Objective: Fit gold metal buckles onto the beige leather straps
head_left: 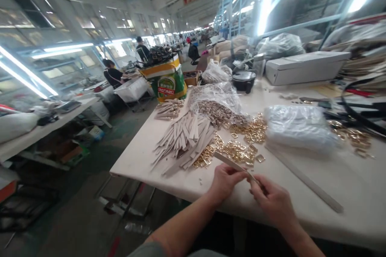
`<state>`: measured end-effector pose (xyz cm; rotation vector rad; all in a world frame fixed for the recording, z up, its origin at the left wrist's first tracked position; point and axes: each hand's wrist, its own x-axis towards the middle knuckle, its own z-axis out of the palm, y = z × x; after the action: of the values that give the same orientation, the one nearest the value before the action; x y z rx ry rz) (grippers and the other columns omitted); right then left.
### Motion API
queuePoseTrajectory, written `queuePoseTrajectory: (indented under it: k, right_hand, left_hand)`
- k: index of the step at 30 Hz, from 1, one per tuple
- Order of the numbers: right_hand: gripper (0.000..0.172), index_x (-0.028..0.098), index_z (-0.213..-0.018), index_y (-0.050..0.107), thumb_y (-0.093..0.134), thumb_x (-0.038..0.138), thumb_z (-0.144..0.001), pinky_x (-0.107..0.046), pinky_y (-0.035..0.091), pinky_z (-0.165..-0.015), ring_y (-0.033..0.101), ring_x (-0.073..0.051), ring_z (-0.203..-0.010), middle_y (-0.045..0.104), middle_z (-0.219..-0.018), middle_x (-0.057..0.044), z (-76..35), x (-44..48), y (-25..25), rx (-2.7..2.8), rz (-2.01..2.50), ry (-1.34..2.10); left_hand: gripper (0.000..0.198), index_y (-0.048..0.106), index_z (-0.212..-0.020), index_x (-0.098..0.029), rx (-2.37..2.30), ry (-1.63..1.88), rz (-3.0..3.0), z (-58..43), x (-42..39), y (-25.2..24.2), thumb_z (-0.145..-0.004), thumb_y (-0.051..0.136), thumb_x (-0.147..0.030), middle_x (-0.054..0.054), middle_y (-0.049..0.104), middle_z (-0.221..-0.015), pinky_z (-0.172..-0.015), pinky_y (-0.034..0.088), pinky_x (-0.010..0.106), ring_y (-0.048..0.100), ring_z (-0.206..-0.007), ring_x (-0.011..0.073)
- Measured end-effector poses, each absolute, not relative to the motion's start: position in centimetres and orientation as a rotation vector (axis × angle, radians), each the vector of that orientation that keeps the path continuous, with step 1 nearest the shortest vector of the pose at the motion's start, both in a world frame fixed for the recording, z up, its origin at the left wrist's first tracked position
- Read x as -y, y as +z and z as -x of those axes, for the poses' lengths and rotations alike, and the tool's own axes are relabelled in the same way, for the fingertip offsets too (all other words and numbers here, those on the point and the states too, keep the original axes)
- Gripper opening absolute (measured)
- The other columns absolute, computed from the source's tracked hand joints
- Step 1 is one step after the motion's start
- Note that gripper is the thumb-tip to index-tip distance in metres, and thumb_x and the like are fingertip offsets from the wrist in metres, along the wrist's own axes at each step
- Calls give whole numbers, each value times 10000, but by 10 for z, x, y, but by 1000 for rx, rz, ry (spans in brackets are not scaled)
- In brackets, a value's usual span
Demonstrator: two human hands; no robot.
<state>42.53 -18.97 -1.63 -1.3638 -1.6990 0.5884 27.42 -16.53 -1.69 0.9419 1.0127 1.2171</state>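
Forearms [181,227] were nearest the lens, angled inward from the bottom edge over the front of the desk [135,156]. Left to right: pale strips [183,136] lay fanned in a loose pile. Left hand [222,182] was next, wrist roughly straight, back of the hand up, thumb and fingers pinched closed on a beige strip [228,162]. That strip sat between the two hands, slanting up-left, free end just in front of the gold buckle frames [238,149] heaped on the desk. Right hand [274,200] faced the left one, fingers curled, thumb pressed on top, closed on the strip's near end. Both grips were close together; hands nearly met. Couldn't tell if either hand touched the desk. Further right: a plastic-wrapped pack [300,128], then a long loose strip [309,182] lying diagonally, well clear of the fingers.
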Motion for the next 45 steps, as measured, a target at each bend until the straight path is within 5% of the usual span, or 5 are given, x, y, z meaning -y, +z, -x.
queuePoseTrajectory:
  k: [8, 15, 29, 39, 45]
  right_hand:
    - [270, 275, -664, 664, 580, 477, -822, -294, 517, -481, 622, -212, -467, 638, -522, -22, -427, 189, -18, 1693, 1351, 676]
    - [446, 267, -1190, 682, 625, 539, -840, -344, 637, -787, 771, -272, -869, 781, -1044, -89, -441, 192, -25, 1423, 1268, 946]
    - [258, 197, -1002, 734, 603, 383, -881, -355, 610, -799, 761, -230, -831, 787, -955, -84, -423, 198, -22, 1522, 1307, 805]
    - [219, 169, -1001, 756, 581, 273, -920, -410, 476, -927, 646, -288, -1062, 676, -1232, -146, -506, 176, 12, 1686, 1985, -31]
    - [132, 180, -790, 728, 624, 207, -866, -357, 397, -808, 623, -249, -941, 722, -978, -103, -507, 172, 10, 1777, 2107, -58]
  left_hand:
    - [264, 805, -758, -209, -1011, 1173, -1032, -279, 163, -23, -596, 867, -409, 81, 755, -773, -752, 536, 389, 671, -704, 226]
    - [294, 806, -791, -212, -1028, 1412, -857, -220, 166, 13, -595, 898, -411, 57, 722, -694, -596, 518, 329, 597, -577, 160]
    - [143, 545, -783, -154, -1414, 1826, -455, -32, 41, 74, -890, 634, -188, -45, 606, -622, -519, 450, 144, 580, -514, 54]
    - [239, 682, -932, -184, -1555, 1892, -1139, -78, 131, 52, -729, 730, -301, 0, 717, -845, -580, 540, 242, 655, -649, 123]
    - [246, 719, -963, -155, -1504, 1695, -1367, -126, 186, 33, -811, 728, -348, 40, 746, -890, -690, 584, 267, 697, -719, 140]
